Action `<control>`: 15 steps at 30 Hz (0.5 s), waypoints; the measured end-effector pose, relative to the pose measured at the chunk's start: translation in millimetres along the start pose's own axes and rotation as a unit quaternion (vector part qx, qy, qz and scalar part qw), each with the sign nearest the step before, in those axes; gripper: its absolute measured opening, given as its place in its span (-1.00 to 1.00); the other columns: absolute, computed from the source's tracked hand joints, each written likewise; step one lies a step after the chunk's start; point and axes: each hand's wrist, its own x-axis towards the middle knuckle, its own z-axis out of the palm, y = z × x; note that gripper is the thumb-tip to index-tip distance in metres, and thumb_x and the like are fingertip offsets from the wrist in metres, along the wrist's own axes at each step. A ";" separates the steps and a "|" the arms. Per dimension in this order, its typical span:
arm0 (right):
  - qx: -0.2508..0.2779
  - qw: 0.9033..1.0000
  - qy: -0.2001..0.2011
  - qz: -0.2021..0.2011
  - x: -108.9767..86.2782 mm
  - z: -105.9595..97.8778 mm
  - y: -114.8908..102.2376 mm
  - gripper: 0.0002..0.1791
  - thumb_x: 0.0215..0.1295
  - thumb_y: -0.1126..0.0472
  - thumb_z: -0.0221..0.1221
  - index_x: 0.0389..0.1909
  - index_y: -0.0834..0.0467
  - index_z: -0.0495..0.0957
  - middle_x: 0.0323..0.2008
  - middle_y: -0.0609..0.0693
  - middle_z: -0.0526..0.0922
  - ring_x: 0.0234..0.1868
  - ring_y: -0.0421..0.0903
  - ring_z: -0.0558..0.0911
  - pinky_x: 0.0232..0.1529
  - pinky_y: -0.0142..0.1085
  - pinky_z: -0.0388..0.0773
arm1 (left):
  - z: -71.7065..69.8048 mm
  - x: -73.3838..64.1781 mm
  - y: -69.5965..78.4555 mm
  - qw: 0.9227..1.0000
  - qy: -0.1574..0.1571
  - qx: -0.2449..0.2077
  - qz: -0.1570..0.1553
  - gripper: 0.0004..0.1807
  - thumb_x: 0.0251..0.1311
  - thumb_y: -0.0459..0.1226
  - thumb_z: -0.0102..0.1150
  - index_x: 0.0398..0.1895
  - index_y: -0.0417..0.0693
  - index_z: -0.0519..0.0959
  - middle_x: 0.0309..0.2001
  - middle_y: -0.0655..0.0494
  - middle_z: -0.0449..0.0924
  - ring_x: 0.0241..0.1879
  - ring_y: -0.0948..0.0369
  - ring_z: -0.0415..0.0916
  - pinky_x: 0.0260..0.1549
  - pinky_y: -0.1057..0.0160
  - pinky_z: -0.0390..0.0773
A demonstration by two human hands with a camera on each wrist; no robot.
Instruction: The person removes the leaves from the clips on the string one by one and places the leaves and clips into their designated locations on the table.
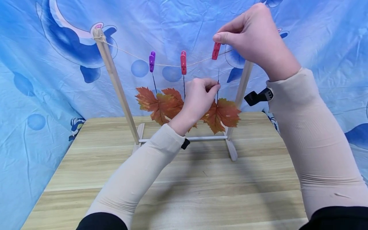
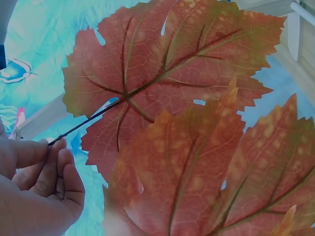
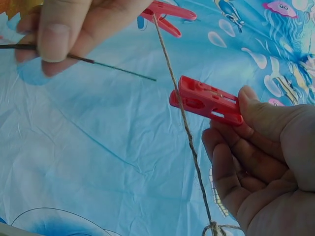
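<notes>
**Clerk A:** Item one, upper right of the head view: the right hand (image 1: 256, 38), thumb and forefinger pinched on the tail of a red plastic clothes peg (image 1: 216, 50). How does the right wrist view list it?

**Clerk B:** Same entry. The red plastic clothes peg (image 3: 206, 101) sits mid-frame against a thin twine line (image 3: 184, 123), gripped at its right end by the right hand (image 3: 261, 162); the remaining fingers are curled loosely beneath. Whether the peg's tips are parted cannot be told.

**Clerk A:** Item two, centre of the head view: the left hand (image 1: 198, 97), fingertips pinched on the thin dark wire stem (image 1: 218, 83) of a red-orange artificial maple leaf (image 1: 222, 115). The stem rises toward the red peg; its tip stops just below it.

**Clerk B:** The left wrist view confirms it: left hand (image 2: 37, 187) at lower left, thumb and curled fingers closed on the wire stem (image 2: 83, 125), the leaf (image 2: 167, 64) filling the upper frame. In the right wrist view the stem's free end (image 3: 123, 71) lies left of the peg, apart from it.

**Clerk A:** Remaining stock: a pale wooden drying frame (image 1: 115, 80) carrying the twine (image 1: 126, 52), standing on a light wood-grain table (image 1: 184, 185). A purple peg (image 1: 152, 61) and a pink-red peg (image 1: 183, 62) on the line, left of the red one, each holding a stem with further autumn leaves (image 1: 161, 103) below.

**Clerk B:** Backdrop: blue cartoon-print cloth (image 1: 43, 80). Both forearms in beige sleeves (image 1: 143, 172).
</notes>
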 end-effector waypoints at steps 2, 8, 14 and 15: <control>0.000 1.000 0.004 0.001 -1.0 -0.3 -0.8 -0.53 0.36 -0.19 0.21 0.07 0.02 0.75 0.01 0.00 0.73 -0.09 -0.12 0.49 -0.14 -0.36 0.58 | 1.7 -2.7 -0.4 1.000 -0.010 -0.006 0.001 -0.86 0.37 -0.32 0.30 -0.19 -0.19 0.80 -0.36 0.07 0.74 -0.46 0.30 0.53 -0.40 0.35 0.51; 0.019 1.000 0.021 -0.002 -4.2 -1.7 -2.1 -0.57 0.36 -0.16 0.23 0.04 0.02 0.77 -0.01 0.01 0.74 -0.14 -0.14 0.50 -0.14 -0.37 0.57 | 7.6 -11.4 -5.0 0.999 -0.034 -0.021 0.006 -0.86 0.37 -0.32 0.29 -0.18 -0.17 0.79 -0.38 0.09 0.72 -0.52 0.27 0.47 -0.47 0.33 0.47; 0.051 0.998 0.043 -0.007 -12.0 -3.3 -3.3 -0.59 0.33 -0.16 0.29 0.00 0.01 0.79 -0.07 -0.01 0.76 -0.18 -0.15 0.54 -0.21 -0.38 0.52 | 12.7 -25.7 -5.9 0.996 -0.073 -0.044 0.001 -0.84 0.39 -0.31 0.27 -0.12 -0.17 0.78 -0.32 0.10 0.73 -0.50 0.28 0.49 -0.47 0.34 0.50; 0.057 0.997 0.048 -0.010 -13.6 -3.6 -3.7 -0.60 0.32 -0.15 0.30 -0.01 0.01 0.79 -0.09 -0.01 0.76 -0.18 -0.14 0.55 -0.22 -0.37 0.51 | 13.5 -28.3 -5.6 0.996 -0.077 -0.045 0.001 -0.84 0.39 -0.32 0.27 -0.11 -0.17 0.78 -0.31 0.09 0.74 -0.49 0.28 0.50 -0.47 0.34 0.50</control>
